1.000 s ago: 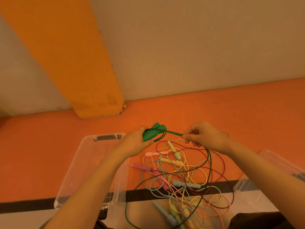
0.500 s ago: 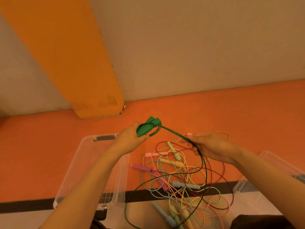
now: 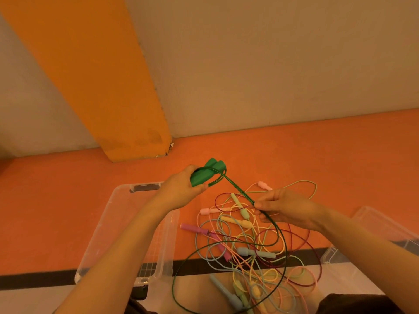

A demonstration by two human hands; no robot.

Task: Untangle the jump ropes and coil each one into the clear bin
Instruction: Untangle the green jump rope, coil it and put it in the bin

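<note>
My left hand [image 3: 181, 189] grips both green handles [image 3: 207, 172] of a dark green jump rope, held above the floor. Its cord [image 3: 238, 192] runs down to the right into my right hand [image 3: 282, 208], which pinches it, then loops low toward me. Beneath my hands lies a tangle of jump ropes [image 3: 247, 243] in pink, yellow, pale green, blue and maroon. The clear bin [image 3: 108, 214] sits on the floor to the left, under my left forearm.
A second clear bin [image 3: 374, 219] stands at the right, partly behind my right forearm. An orange pillar [image 3: 113, 109] and a beige wall rise beyond the orange floor. A black stripe crosses the floor near me.
My left hand has lifted the green handles slightly up and away. My right hand has slid down along the green cord, away from the handles.
</note>
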